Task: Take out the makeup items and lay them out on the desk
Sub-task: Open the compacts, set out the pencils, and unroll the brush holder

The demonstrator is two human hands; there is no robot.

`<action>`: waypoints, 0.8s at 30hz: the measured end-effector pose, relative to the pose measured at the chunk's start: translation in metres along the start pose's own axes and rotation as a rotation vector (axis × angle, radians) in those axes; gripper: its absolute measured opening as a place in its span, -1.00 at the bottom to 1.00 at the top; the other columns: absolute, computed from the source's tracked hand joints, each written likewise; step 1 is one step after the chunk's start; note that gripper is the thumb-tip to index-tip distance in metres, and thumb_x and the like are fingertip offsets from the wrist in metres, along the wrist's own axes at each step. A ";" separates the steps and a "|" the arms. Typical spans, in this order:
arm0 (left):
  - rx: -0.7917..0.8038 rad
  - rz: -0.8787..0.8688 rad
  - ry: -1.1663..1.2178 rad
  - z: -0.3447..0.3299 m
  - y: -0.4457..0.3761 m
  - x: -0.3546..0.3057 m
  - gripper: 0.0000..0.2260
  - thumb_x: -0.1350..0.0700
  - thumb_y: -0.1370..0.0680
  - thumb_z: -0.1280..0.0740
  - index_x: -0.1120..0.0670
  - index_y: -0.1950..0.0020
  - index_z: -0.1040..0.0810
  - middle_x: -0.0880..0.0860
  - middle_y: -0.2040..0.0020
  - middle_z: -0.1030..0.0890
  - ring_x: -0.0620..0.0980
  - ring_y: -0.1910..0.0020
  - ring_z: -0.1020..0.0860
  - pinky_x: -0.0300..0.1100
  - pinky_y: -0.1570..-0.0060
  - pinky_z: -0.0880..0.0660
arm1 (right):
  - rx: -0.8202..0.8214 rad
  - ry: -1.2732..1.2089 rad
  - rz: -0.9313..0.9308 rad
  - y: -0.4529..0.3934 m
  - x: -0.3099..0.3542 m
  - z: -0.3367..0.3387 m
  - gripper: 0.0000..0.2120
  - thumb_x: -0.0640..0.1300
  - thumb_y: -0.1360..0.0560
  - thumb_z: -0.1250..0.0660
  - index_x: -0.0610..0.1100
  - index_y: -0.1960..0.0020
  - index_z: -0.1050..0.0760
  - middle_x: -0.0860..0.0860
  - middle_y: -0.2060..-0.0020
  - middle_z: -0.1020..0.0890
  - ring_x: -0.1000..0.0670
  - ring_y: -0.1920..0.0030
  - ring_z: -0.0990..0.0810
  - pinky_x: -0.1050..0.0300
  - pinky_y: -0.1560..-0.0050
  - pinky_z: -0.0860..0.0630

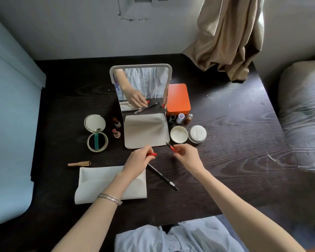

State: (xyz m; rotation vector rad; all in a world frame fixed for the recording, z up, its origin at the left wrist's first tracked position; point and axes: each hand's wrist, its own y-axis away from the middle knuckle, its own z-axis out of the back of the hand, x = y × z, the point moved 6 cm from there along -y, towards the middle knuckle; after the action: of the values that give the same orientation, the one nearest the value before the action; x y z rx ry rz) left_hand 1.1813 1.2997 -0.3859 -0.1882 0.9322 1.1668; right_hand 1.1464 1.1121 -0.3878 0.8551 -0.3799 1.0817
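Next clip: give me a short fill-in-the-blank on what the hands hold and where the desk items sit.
1. The left hand pinches a red ____.
2. The right hand holds a thin red pen whose tip is ____.
3. The orange box stands to the ____ of the mirror.
4. The black pencil lies on the ____.

Missing words: cap; uncovered; right; desk

Beige curtain at the desk's far corner, perhaps a grey pillow alongside.
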 end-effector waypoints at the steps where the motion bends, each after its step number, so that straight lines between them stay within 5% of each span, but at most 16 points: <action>1: -0.005 0.005 0.014 -0.002 -0.001 0.001 -0.92 0.12 -0.53 -0.34 0.11 0.05 -0.49 0.01 0.16 -0.60 -0.02 0.15 -0.54 -0.16 0.11 -0.44 | -0.029 -0.007 -0.015 0.000 -0.002 0.000 -0.77 -0.28 -0.41 -0.41 -0.15 -0.06 -0.59 -0.01 0.10 -0.64 0.08 0.10 -0.58 0.18 -0.06 -0.54; 8: -0.023 0.113 0.182 -0.015 -0.018 0.002 -0.92 0.13 -0.50 -0.38 0.11 0.08 -0.52 -0.04 0.13 -0.62 -0.07 0.10 -0.58 -0.16 -0.02 -0.50 | -0.165 0.026 -0.121 -0.001 -0.001 -0.004 -0.87 -0.14 -0.43 -0.41 -0.04 0.02 -0.58 0.06 0.09 -0.66 0.04 0.03 -0.60 0.08 -0.05 -0.50; 13: -0.004 0.229 0.365 -0.029 -0.024 -0.001 -0.92 0.15 -0.49 -0.40 0.05 0.12 -0.50 -0.03 0.09 -0.61 -0.11 0.07 -0.57 -0.49 0.13 -0.41 | -0.243 0.074 -0.122 -0.003 0.002 -0.008 -0.88 -0.08 -0.44 -0.39 -0.01 0.02 -0.58 0.11 0.07 -0.63 0.07 0.06 -0.59 0.14 0.06 -0.46; 24: -0.044 0.308 0.476 -0.038 -0.031 0.000 -0.90 0.15 -0.50 -0.40 0.17 0.06 -0.55 0.01 0.10 -0.60 -0.09 0.09 -0.55 -0.40 0.11 -0.44 | -0.260 0.188 -0.150 -0.007 0.001 -0.017 -0.84 -0.03 -0.47 -0.36 0.04 -0.05 -0.59 0.13 0.03 -0.62 0.04 0.00 -0.58 0.03 0.05 -0.51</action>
State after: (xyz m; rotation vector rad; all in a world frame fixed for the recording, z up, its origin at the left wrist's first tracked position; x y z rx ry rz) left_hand 1.1873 1.2644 -0.4196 -0.3793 1.3891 1.4601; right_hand 1.1510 1.1238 -0.4010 0.5376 -0.2864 0.9406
